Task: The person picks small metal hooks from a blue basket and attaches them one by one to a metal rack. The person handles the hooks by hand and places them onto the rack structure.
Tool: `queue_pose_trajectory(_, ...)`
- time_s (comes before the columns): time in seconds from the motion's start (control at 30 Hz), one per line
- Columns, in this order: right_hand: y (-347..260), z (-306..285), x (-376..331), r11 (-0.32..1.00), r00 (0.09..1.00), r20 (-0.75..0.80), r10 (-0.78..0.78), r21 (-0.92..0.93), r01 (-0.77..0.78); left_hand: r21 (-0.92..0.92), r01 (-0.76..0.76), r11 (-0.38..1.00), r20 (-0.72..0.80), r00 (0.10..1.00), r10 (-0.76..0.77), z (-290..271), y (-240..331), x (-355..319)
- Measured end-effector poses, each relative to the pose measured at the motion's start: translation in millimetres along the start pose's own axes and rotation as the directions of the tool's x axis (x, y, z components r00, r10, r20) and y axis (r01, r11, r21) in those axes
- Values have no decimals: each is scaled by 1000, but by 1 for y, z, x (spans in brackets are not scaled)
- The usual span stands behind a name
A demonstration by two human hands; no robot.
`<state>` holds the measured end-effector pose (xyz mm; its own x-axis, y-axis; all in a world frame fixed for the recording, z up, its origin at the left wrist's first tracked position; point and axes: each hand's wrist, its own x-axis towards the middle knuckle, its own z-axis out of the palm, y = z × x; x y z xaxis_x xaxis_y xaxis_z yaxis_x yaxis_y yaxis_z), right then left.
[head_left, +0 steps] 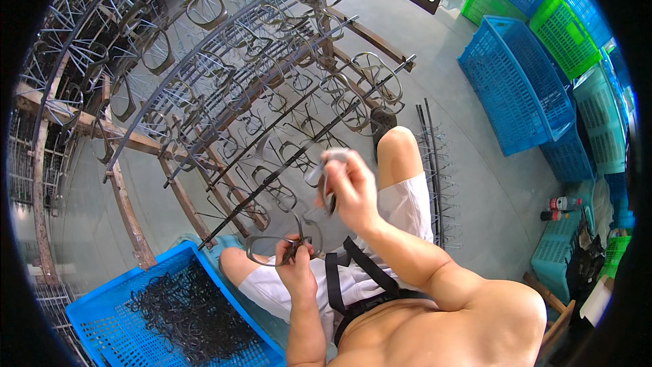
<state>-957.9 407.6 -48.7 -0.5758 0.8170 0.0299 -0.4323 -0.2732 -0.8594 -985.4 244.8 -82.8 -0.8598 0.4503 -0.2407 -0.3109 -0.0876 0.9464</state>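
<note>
My left hand point(296, 263) pinches the bridge of a dark glasses frame point(268, 243), held flat over my lap. My right hand point(348, 189) is raised above it, blurred, its fingers closed on a pale translucent glasses frame point(324, 168). Just beyond both hands runs a long dark rod point(299, 153) with several glasses frames hung along it. A blue crate point(109, 323) at my lower left holds a heap of dark frames point(180, 312).
A rusty metal rack point(129, 221) carries more rods hung with frames across the upper left. Loose hook rods point(435, 170) lie on the concrete floor beside my right knee point(397, 149). Blue and green crates point(523, 81) are stacked at the right.
</note>
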Motion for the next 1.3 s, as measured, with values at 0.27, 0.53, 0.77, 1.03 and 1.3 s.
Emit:
queue_pose_trajectory(0.27, 62, -9, 79, 992, 899, -430, -79, -120, 30, -198, 81, 977, 12, 997, -80, -5, 3, -3)
queue_pose_trajectory(0.53, 67, -15, 80, 890, 885, -379, -269, -448, 79, -235, 119, 965, 16, 993, -119, -14, 1, 5)
queue_pose_trajectory(0.77, 69, -13, 85, 843, 861, -384, -333, -531, 89, -217, 143, 966, 30, 990, -140, -10, 2, 8)
queue_pose_trajectory(1.03, 61, -9, 84, 932, 909, -404, -98, -357, -58, -231, 150, 961, 32, 989, -147, -9, 3, 7)
queue_pose_trajectory(1.3, 60, -3, 82, 969, 924, -381, -20, -235, -76, -233, 164, 958, 58, 986, -155, -7, 2, 5)
